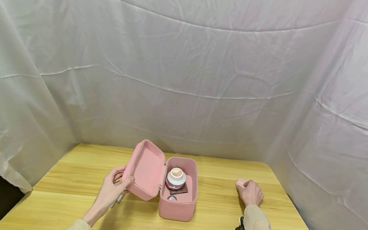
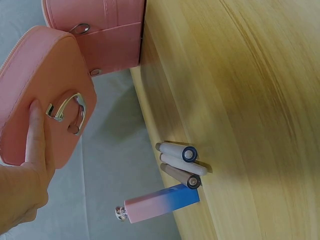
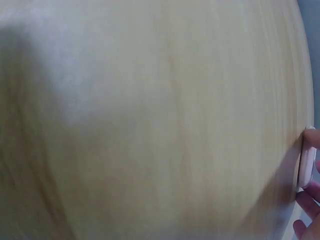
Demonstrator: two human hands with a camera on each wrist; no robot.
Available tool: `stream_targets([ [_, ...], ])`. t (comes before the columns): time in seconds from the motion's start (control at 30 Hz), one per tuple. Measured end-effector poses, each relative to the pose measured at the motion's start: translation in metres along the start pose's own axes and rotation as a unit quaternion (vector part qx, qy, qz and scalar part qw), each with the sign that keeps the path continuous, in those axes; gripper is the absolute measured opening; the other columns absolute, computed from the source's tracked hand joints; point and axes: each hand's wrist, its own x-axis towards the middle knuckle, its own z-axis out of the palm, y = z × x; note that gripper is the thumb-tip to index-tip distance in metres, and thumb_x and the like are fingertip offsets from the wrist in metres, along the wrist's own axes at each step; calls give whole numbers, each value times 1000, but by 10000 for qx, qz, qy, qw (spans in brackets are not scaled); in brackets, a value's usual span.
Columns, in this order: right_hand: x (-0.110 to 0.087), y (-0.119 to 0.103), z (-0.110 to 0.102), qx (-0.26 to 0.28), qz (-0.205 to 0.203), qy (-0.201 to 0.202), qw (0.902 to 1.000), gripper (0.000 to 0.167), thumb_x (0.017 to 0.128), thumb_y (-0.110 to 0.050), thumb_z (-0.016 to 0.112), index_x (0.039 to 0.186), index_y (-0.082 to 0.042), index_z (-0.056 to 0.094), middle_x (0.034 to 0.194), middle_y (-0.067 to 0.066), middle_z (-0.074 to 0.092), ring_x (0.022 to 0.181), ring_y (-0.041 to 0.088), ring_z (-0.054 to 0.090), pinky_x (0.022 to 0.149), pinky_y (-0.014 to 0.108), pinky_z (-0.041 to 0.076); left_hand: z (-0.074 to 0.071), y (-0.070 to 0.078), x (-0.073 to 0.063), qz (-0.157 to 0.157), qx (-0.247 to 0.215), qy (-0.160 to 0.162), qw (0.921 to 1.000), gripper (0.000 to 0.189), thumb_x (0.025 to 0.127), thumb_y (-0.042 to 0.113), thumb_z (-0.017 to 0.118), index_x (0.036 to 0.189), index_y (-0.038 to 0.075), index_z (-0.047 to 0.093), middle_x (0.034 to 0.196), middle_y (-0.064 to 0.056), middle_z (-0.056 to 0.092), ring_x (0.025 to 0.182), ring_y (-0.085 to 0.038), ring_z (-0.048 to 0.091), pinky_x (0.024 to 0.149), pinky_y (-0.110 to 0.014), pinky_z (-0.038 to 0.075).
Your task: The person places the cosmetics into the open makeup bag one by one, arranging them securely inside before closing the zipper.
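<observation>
A pink cosmetic case [image 1: 177, 211] stands with its lid [image 1: 148, 163] swung out to the left on its hinges. My left hand [image 1: 115, 184] grips the outer edge of that lid, thumb on the inner side. Seen from outside in the left wrist view, the lid has a metal-ended carry handle [image 2: 75, 111]. Inside the case lie a round jar [image 1: 175, 183], a three-section round compact [image 1: 176, 173] on top, and a dark flat square piece [image 1: 180, 190]. Far to the right, my right hand [image 1: 252, 194] pinches a small pale-pink flat rounded item [image 3: 306, 162] at the tabletop.
Several pen-like tubes [image 2: 182, 172] and a pink-to-blue bottle [image 2: 160, 202] with a faceted cap are on the wooden table [image 1: 220, 191] left of the case, below the lid. A small black device [image 1: 240, 229] is beside the right sleeve. Pale cloth [image 1: 188, 64] hangs behind and at the sides.
</observation>
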Motion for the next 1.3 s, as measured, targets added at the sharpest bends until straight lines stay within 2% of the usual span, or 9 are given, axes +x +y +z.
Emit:
stream_targets([
  [0.33, 3, -4, 2, 583, 142, 12, 9982, 48, 82, -25, 76, 114, 8, 61, 113, 34, 64, 101, 47, 60, 88, 58, 46, 0, 0, -1, -22, -70, -43, 10000, 59, 95, 8, 64, 146, -2, 37, 144, -31, 49, 94, 1, 66, 79, -26, 63],
  [0.5, 3, -7, 2, 968, 92, 80, 9952, 54, 81, -26, 76, 120, 8, 60, 118, 34, 63, 106, 45, 59, 91, 56, 47, 0, -1, -1, -44, -87, -25, 9999, 58, 96, 8, 64, 147, -2, 37, 145, -30, 49, 98, -3, 67, 79, -26, 63],
  [0.6, 2, -10, 1, 1131, 52, 19, 9936, 56, 82, -25, 76, 123, 9, 60, 120, 33, 63, 108, 44, 59, 93, 55, 48, -1, -1, 0, -46, -86, -22, 10000, 59, 95, 8, 64, 147, -2, 37, 145, -30, 48, 100, -6, 67, 79, -27, 63],
  [0.73, -1, -17, -2, 1317, 153, -91, 9911, 58, 82, -26, 76, 127, 7, 60, 121, 31, 64, 109, 41, 60, 95, 51, 50, -1, -2, 0, -34, -72, -62, 9999, 59, 96, 8, 64, 147, -3, 36, 145, -31, 48, 98, -3, 67, 79, -26, 62],
  [1.0, -6, -31, 0, 1602, 179, -173, 9868, 57, 81, -25, 77, 127, 3, 62, 117, 26, 67, 104, 35, 62, 88, 37, 49, 0, -3, 1, -22, -36, -67, 10000, 59, 96, 9, 64, 147, -3, 36, 145, -31, 48, 98, -2, 67, 78, -25, 62],
  [1.17, -8, -38, 2, 1713, 19, -207, 9850, 55, 81, -25, 78, 126, 3, 63, 117, 26, 68, 105, 34, 63, 87, 34, 50, 0, -3, 1, -27, -38, -93, 9999, 60, 96, 9, 64, 147, -3, 35, 145, -31, 47, 92, 5, 65, 78, -24, 62],
  [1.3, -9, -45, 1, 1833, -65, -335, 9825, 57, 82, -26, 79, 128, 4, 62, 119, 27, 67, 107, 35, 63, 88, 34, 51, 0, -3, 0, -22, -26, -90, 10000, 60, 96, 9, 64, 147, -3, 35, 146, -31, 47, 94, 4, 65, 77, -24, 62],
])
